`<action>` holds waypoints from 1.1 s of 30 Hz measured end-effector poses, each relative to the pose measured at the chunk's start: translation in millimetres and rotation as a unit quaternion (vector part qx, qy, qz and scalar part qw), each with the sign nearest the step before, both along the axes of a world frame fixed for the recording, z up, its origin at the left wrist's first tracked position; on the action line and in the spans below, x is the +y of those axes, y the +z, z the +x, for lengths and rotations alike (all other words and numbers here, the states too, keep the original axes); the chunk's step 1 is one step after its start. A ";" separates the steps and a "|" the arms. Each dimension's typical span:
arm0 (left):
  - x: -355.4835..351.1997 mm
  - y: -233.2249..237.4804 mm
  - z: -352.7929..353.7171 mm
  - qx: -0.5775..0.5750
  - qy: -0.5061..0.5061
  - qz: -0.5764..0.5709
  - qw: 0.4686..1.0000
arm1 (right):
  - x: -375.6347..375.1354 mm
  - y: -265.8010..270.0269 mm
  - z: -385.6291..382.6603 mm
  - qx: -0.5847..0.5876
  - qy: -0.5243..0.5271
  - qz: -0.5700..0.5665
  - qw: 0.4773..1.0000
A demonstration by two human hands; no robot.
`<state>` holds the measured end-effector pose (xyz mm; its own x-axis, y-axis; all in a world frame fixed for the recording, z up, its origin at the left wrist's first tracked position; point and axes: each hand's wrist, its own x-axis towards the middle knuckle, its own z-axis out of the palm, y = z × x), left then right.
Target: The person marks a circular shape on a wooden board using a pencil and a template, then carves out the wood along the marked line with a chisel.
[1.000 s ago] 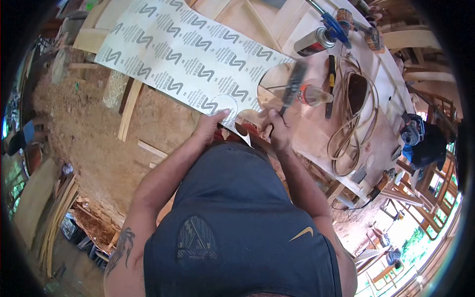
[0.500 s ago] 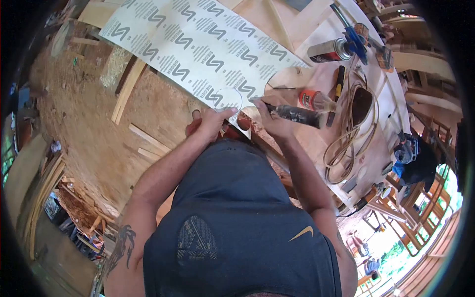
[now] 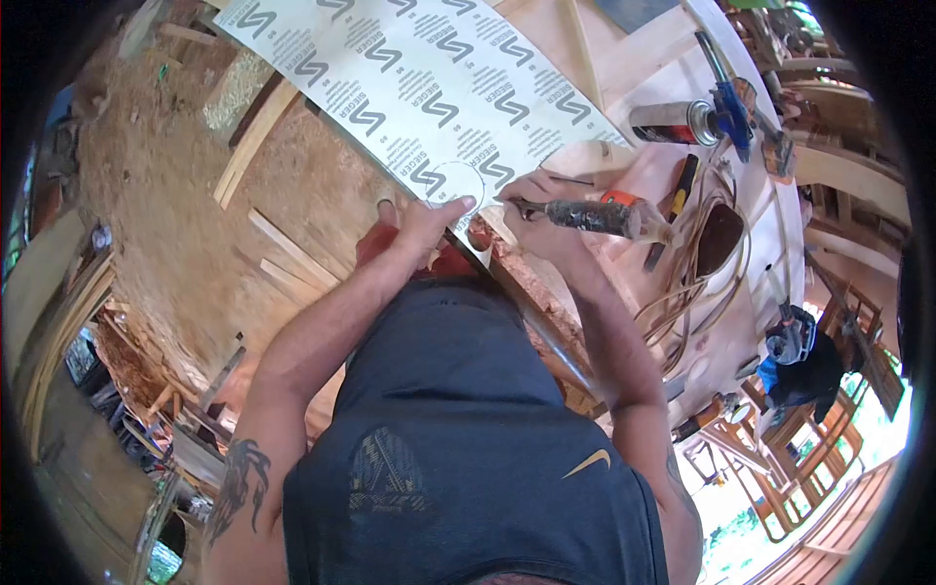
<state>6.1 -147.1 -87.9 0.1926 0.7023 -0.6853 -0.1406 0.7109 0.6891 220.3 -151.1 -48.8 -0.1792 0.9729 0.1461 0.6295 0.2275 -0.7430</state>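
A long white sheet [image 3: 429,68] printed with grey logos lies across the wooden workbench [image 3: 624,58] and hangs over its near edge. A circle [image 3: 455,181] is drawn near the sheet's near end. My left hand [image 3: 417,229] presses the sheet's near edge, fingertips beside the circle. My right hand [image 3: 539,226] grips a cutting tool [image 3: 585,215] with a dark speckled handle, its tip at the circle's right side.
On the bench lie a spray can [image 3: 673,122], a blue clamp [image 3: 726,97], a coiled cord [image 3: 707,263], a yellow-handled tool [image 3: 673,210] and an orange bottle. Wood strips [image 3: 288,258] litter the sawdust floor at left. Another person [image 3: 804,366] bends at the right.
My right hand swung the tool from upright down to a flat lie pointing left, bringing its tip to the circle. My left hand stayed on the sheet's edge. The view shifted slightly.
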 end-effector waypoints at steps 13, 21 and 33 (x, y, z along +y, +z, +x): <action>-1.5 -6.8 7.7 -0.025 0.055 0.009 0.998 | -11.9 -6.7 -16.6 0.025 -0.038 -0.037 0.998; -1.5 -7.3 7.5 0.015 0.046 0.025 0.999 | -5.5 9.3 -21.2 0.009 -0.044 -0.093 0.995; -2.9 -22.4 6.8 -0.005 0.044 0.009 0.999 | -21.1 -2.1 -26.0 0.031 -0.068 -0.088 0.993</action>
